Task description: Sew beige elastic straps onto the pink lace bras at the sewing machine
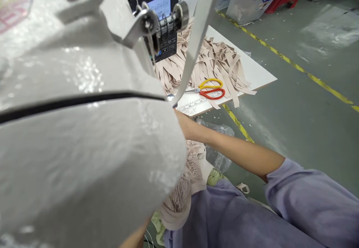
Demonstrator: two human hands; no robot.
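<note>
The pale sewing machine head [92, 158] fills the left of the view and covers both my hands. My right forearm [230, 147] reaches in from the right, its wrist passing behind the machine; the fingers are hidden. Only a bit of my left forearm [137, 238] shows at the bottom edge, with that hand hidden too. Below my right wrist, a beige lace garment piece [179, 195] with a plain band drapes over my lap. What either hand holds or touches cannot be seen.
Scissors [211, 89] with one yellow and one red handle lie beside beige fabric strips [207, 61] on a white tabletop [259, 77]. A control panel [159, 8] stands behind the machine. A plastic bin [249, 5] and yellow floor tape [297, 66] are farther off.
</note>
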